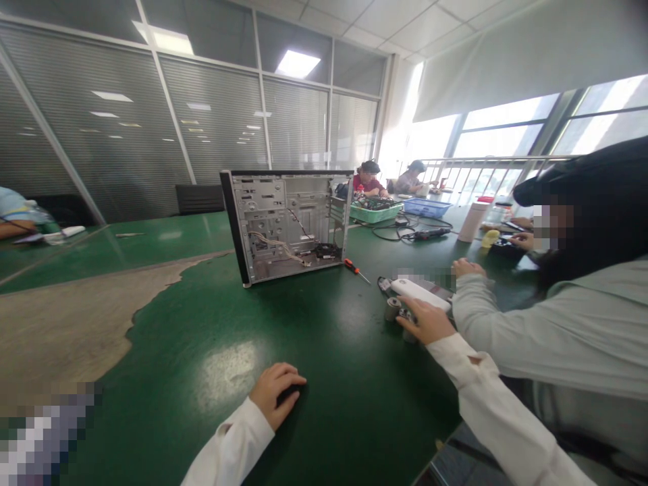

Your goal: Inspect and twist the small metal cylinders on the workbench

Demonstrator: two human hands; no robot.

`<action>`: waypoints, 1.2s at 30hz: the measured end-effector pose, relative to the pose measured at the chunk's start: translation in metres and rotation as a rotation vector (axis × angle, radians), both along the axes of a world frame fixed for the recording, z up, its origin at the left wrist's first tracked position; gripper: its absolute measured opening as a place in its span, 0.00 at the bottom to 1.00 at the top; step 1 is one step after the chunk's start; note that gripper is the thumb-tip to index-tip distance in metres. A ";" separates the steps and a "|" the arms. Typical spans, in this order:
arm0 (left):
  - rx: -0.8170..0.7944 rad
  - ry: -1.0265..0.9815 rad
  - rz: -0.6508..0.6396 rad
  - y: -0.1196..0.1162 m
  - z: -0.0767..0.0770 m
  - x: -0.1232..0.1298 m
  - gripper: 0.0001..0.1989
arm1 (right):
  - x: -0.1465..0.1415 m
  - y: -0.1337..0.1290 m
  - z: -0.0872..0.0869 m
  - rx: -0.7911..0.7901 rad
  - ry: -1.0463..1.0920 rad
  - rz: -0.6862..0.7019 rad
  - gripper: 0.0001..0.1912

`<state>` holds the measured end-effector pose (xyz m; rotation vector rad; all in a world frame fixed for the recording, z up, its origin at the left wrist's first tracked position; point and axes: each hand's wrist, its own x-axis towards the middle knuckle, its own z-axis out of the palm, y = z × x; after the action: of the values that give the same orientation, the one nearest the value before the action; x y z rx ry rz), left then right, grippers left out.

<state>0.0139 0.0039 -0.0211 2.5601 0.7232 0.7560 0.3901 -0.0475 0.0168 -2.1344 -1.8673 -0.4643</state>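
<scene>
My left hand (278, 395) rests curled on the green table mat (324, 351), and a dark patch under its fingers looks like shadow. My right hand (425, 320) lies with its fingers apart, touching a long white object (420, 293) and close to small grey metal cylinders (392, 309). Further ahead stands an open computer case (286, 226), its bare metal inside showing loose wires. A red-handled screwdriver (353, 268) lies just right of the case, out of reach of both hands.
A co-worker in a pale green top (536, 331) sits close on my right, one hand (466, 268) near the white object. Further along are a green basket (374, 212), a blue tray (426, 207), cables and several seated people. The mat's surface is worn away at left.
</scene>
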 end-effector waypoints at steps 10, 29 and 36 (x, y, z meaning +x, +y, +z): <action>-0.007 0.020 -0.012 0.001 -0.001 -0.001 0.12 | -0.002 0.046 0.018 -0.266 -0.008 -0.017 0.13; -0.002 -0.279 0.355 0.009 -0.014 -0.007 0.14 | -0.201 0.080 0.044 -0.118 0.222 0.677 0.21; -0.029 -0.320 0.577 0.024 -0.018 -0.023 0.22 | -0.253 0.092 0.020 -0.140 0.256 0.785 0.19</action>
<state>-0.0090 0.0283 -0.0394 2.1281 1.3622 1.2789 0.1366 0.0447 0.0368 -1.2664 -2.3963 0.1105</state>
